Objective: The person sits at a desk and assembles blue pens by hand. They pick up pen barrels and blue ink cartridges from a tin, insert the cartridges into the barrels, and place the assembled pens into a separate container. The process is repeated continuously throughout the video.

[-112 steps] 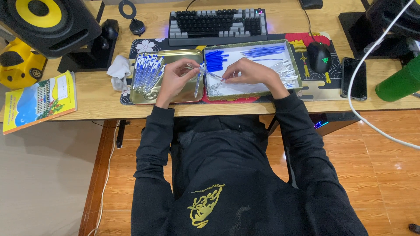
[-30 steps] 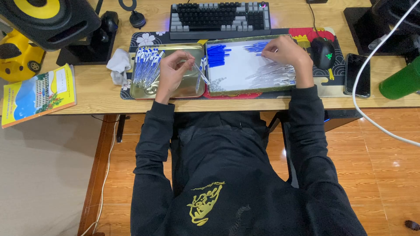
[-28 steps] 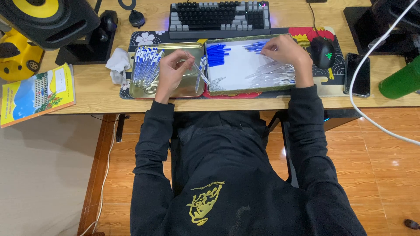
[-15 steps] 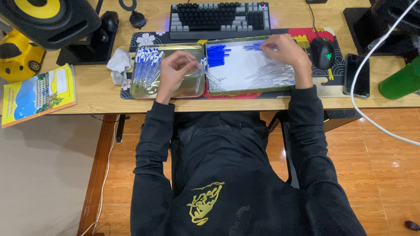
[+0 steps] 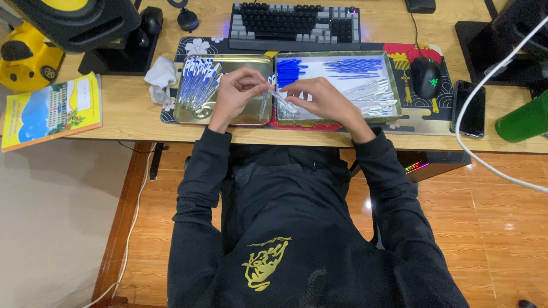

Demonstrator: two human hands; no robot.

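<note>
Metal is the material of both trays, and I use the left tray [image 5: 251, 117] as my landmark for every position below.

1. Left hand [image 5: 237, 94]: I see it over the right half of the left tray, fingers curled and pinching the upper end of a clear pen barrel [image 5: 264, 104], which hangs down along the tray's right wall.

2. Right hand [image 5: 322, 100]: it sits just right of the left tray, over the near-left corner of the right tray [image 5: 394, 85]. Its fingers are bent around a thin pale part [image 5: 283, 100] that points toward the left hand. I cannot tell what exactly this part is; it is too small and partly covered.

3. Assembled pens [image 5: 197, 82]: a bundle with blue caps lies in the left portion of the left tray, well apart from both hands.

4. Right tray contents: blue caps [image 5: 290, 69] in the far-left corner, blue refills [image 5: 355, 65] along the far side, clear barrels [image 5: 374, 100] at the right side.

5. Surroundings, relative to the left tray: a crumpled tissue [image 5: 160, 77] touches the mat just to its left; a yellow booklet [image 5: 51, 111] lies farther left; a keyboard [image 5: 294, 25] stands behind it; a black mouse [image 5: 426, 76] and a phone [image 5: 471, 108] lie beyond the right tray.
</note>
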